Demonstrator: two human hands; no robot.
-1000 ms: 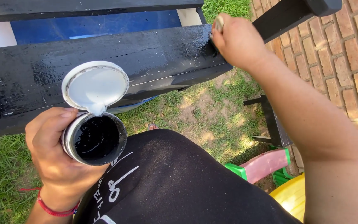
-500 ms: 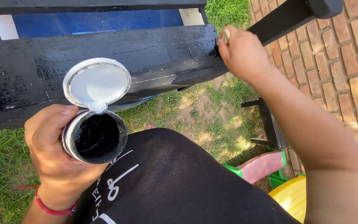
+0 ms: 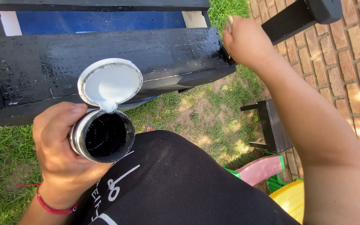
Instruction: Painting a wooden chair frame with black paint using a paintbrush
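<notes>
Lower left of the frame, my left hand (image 3: 61, 156) wraps its fingers tightly round a paint can (image 3: 103, 135), tipped so its mouth faces me and I can see the black paint inside. Its white lid (image 3: 110, 83) stands flipped up, hinged at the can's far rim, out of the way of the opening. At the upper right, my right hand (image 3: 246, 41) is closed in a fist round a brush handle (image 3: 229, 24); the bristles are hidden behind the hand, against the right end of the black plank (image 3: 105, 62). That plank glistens wet, which fits paint freshly laid. I keep the can near my knee (image 3: 176, 183), just below the plank, within easy reach of the brush. Grass (image 3: 213, 108) lies beneath, with brick paving (image 3: 355, 75) along the right edge.
</notes>
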